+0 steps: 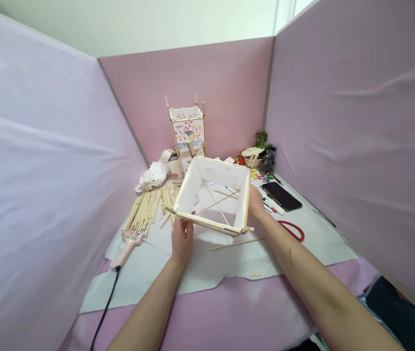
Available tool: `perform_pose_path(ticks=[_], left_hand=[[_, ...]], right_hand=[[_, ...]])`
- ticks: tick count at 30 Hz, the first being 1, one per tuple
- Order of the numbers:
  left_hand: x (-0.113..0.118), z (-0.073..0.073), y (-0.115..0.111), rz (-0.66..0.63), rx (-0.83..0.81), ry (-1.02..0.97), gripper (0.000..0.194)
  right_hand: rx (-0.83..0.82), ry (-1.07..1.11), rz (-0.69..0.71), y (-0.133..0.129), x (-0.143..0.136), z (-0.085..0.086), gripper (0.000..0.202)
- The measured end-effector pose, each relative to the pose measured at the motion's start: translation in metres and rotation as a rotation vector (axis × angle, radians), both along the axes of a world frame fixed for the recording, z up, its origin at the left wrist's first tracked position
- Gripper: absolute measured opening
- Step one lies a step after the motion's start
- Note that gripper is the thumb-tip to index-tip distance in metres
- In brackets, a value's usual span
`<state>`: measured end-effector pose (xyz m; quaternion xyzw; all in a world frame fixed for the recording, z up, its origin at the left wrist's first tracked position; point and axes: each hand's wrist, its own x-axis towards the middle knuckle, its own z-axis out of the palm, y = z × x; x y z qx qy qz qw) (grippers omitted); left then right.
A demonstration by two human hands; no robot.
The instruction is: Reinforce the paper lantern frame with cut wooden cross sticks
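Between my two hands is a square lantern frame [217, 171] of thin wooden sticks with white paper walls, tilted so that I look into its open top. Two thin sticks cross at its far end, and the table shows through there. My left hand [182, 239] grips the near left corner, its fingers partly behind the paper. My right hand [256, 202] is closed on the right side, most of its fingers hidden by the wall. Behind the frame stands a finished-looking paper lantern [189, 127] with pink flowers painted on it.
Many wooden sticks [145, 207] lie at the left, near a pink glue gun [129, 247] with a black cord. To the right are a phone [282, 195], markers [273, 205] and red-handled scissors [295, 230]. A small basket [253, 158] stands at the back right. Fabric walls enclose three sides.
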<state>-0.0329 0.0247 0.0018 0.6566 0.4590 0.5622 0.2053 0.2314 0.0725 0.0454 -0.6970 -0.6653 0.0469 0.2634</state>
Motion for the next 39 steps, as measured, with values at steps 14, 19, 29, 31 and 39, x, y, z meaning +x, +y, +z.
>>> perform_pose_path(ticks=[14,19,29,31,39], left_hand=[[0.008,-0.002,-0.014,0.083,-0.180,-0.024,0.018],[0.006,-0.006,-0.010,0.089,-0.234,0.021,0.019],[0.004,-0.003,-0.013,-0.055,-0.251,0.056,0.016],[0.003,-0.002,-0.015,-0.086,-0.250,0.049,0.016],[0.000,-0.003,-0.015,-0.137,-0.244,0.026,0.020]], right_hand=[[-0.151,0.053,0.350,-0.116,0.008,-0.032,0.014],[-0.160,0.054,0.379,-0.131,0.000,-0.027,0.015],[-0.125,0.611,0.677,-0.181,0.003,0.074,0.010],[0.135,0.719,0.648,-0.172,0.009,0.108,0.011],[0.256,0.965,0.836,-0.065,-0.002,0.173,0.021]])
